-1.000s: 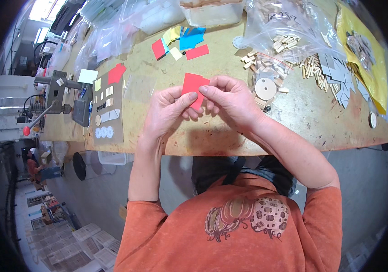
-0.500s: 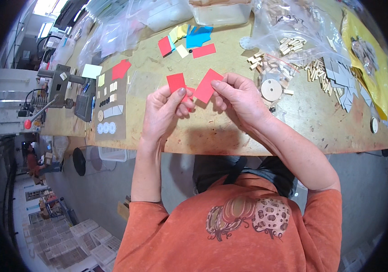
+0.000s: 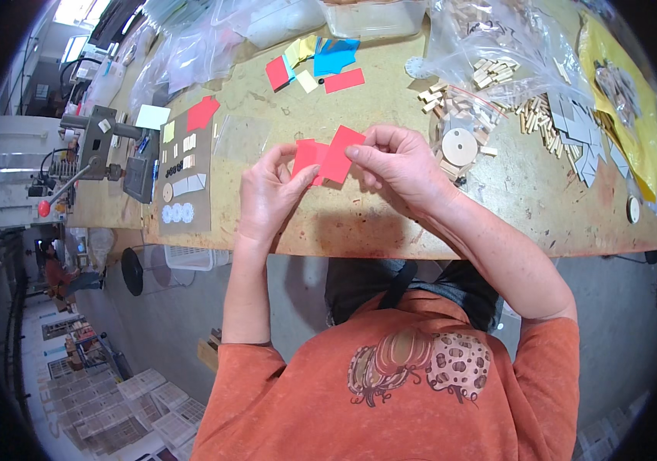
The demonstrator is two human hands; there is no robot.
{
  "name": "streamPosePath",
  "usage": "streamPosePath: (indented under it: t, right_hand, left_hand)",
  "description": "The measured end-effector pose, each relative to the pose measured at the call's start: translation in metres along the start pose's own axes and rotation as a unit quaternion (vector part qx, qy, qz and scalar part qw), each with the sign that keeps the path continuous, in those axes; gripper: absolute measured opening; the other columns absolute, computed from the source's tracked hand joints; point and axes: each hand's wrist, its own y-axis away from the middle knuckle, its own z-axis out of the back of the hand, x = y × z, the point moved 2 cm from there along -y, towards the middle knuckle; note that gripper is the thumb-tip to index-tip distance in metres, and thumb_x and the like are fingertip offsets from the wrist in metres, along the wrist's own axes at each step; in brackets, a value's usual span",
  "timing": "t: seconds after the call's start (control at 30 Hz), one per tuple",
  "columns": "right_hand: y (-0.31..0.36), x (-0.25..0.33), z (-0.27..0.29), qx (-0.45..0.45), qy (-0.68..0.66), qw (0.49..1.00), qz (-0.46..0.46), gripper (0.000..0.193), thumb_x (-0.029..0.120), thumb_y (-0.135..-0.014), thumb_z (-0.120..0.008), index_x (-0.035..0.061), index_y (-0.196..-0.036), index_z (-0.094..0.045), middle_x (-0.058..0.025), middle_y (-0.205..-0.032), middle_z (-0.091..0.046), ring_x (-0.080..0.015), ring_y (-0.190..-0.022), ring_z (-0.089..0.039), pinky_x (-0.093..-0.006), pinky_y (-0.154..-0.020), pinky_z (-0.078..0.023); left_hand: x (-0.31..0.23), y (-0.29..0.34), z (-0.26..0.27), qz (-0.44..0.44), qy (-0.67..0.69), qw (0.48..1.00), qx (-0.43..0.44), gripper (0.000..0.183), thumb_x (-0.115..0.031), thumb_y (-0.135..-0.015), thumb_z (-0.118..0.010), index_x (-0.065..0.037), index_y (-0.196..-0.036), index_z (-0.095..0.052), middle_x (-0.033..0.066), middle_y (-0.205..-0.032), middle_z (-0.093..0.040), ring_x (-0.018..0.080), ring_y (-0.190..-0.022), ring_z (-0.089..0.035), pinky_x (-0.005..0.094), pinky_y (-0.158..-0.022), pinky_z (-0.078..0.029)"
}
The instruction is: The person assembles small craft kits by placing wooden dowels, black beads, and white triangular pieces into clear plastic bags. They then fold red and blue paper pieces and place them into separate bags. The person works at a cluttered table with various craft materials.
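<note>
Above the front part of the worktable, my left hand (image 3: 268, 192) pinches a red card (image 3: 306, 155) between thumb and fingers. My right hand (image 3: 401, 156) grips another red rectangular card (image 3: 341, 157), held at a tilt, with the thumb on its face. The right card overlaps the edge of the left one. Whether more cards lie behind them, I cannot tell. Beyond my hands on the table are a loose red card (image 3: 344, 81), blue cut pieces (image 3: 335, 58) and yellow pieces (image 3: 300, 50).
A brown board (image 3: 200, 157) with small sorted parts lies at left, near a lever press (image 3: 98, 146). Wooden sticks (image 3: 536, 115), a round wooden disc (image 3: 460, 147), grey card pieces (image 3: 574, 131) and a yellow bag (image 3: 628, 100) crowd the right. A person (image 3: 63, 269) is far left.
My two hands have brought the red cards together, so they now overlap. The left card has shifted right and down, and my left fingers have straightened somewhat.
</note>
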Motion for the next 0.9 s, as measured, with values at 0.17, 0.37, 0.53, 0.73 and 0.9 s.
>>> streamPosePath:
  t: [0.17, 0.37, 0.53, 0.73, 0.9]
  right_hand:
    - [-0.001, -0.003, 0.002, -0.005, 0.042, 0.999, -0.019, 0.015, 0.012, -0.095, -0.069, 0.0027, -0.084, -0.066, 0.0007, -0.065, -0.060, -0.0050, -0.054, -0.054, -0.0206, -0.047, -0.041]
    - [0.003, -0.002, -0.005, 0.026, 0.099, 0.995, -0.012, 0.013, 0.012, -0.095, -0.069, 0.0010, -0.089, -0.067, -0.0003, -0.067, -0.062, -0.0051, -0.055, -0.055, -0.0213, -0.048, -0.044]
    - [0.004, 0.003, -0.008, -0.009, 0.076, 0.997, -0.006, 0.013, 0.013, -0.096, -0.068, -0.0004, -0.094, -0.069, -0.0006, -0.071, -0.063, -0.0053, -0.058, -0.056, -0.0218, -0.051, -0.046]
    - [0.003, -0.003, -0.004, 0.002, 0.071, 0.997, 0.013, 0.016, 0.015, -0.096, -0.067, 0.0001, -0.097, -0.069, 0.0002, -0.072, -0.063, -0.0051, -0.060, -0.056, -0.0235, -0.053, -0.047]
    - [0.008, 0.003, -0.010, 0.004, 0.114, 0.993, 0.016, 0.014, 0.013, -0.096, -0.065, 0.0001, -0.097, -0.069, 0.0006, -0.076, -0.064, -0.0040, -0.061, -0.055, -0.0220, -0.055, -0.046]
  left_hand:
    - [-0.020, 0.008, 0.006, -0.047, -0.034, 0.995, -0.079, 0.020, -0.011, -0.092, -0.073, 0.000, -0.108, -0.070, -0.0029, -0.072, -0.065, 0.0053, -0.062, -0.058, 0.0233, -0.056, -0.046]
    - [-0.026, 0.014, -0.018, 0.006, 0.422, 0.904, 0.060, 0.014, -0.003, -0.093, -0.070, 0.002, -0.106, -0.068, 0.0008, -0.086, -0.068, 0.0037, -0.076, -0.060, 0.0193, -0.069, -0.050]
    - [-0.006, 0.004, -0.013, -0.017, 0.276, 0.961, 0.025, 0.013, -0.008, -0.095, -0.070, 0.002, -0.101, -0.068, 0.0006, -0.080, -0.067, 0.0032, -0.073, -0.058, 0.0231, -0.063, -0.047]
    - [-0.022, -0.010, 0.003, 0.023, -0.120, 0.991, 0.056, 0.018, -0.012, -0.086, -0.076, -0.002, -0.099, -0.071, 0.0044, -0.070, -0.060, 0.0117, -0.066, -0.056, 0.0285, -0.063, -0.047]
    - [-0.037, -0.048, 0.002, -0.177, -0.064, 0.982, -0.004, 0.023, -0.017, -0.082, -0.077, -0.005, -0.101, -0.072, 0.0093, -0.080, -0.062, 0.0227, -0.071, -0.062, 0.0347, -0.067, -0.051]
